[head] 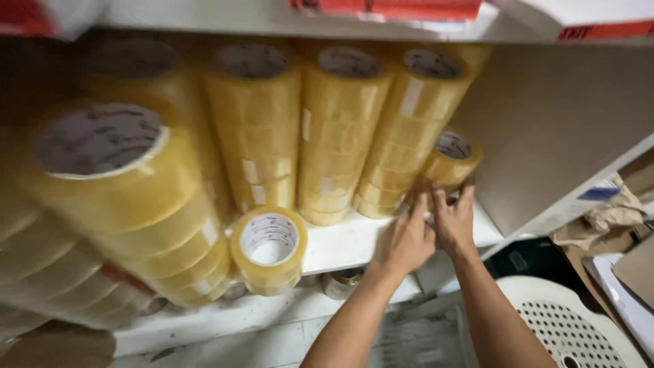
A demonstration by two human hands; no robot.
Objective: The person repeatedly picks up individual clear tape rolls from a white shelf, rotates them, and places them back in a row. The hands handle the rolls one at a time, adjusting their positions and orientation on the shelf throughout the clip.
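Reaching into a white shelf (354, 242) at centre right of the frame, the left hand (407, 238) and right hand (455, 221) are shown with fingers spread against a tilted tape roll (452, 158). Tall stacks of yellowish tape (340, 136) are seen just beside it; whether the roll is gripped cannot be told.

Counting from beside the shelf: four tall upright stacks of yellowish clear packing-tape rolls (344, 136) are standing along the back. One more big stack (129, 197) is leaning in the left foreground, blurred, so its roll count isn't readable. One single roll (270, 247) is standing on edge at the shelf front. One small roll (452, 158) is sitting tilted at the right end. Two bare hands, left hand (407, 238) and right hand (455, 221), are showing. One white perforated plastic stool (569, 326) is sitting below.
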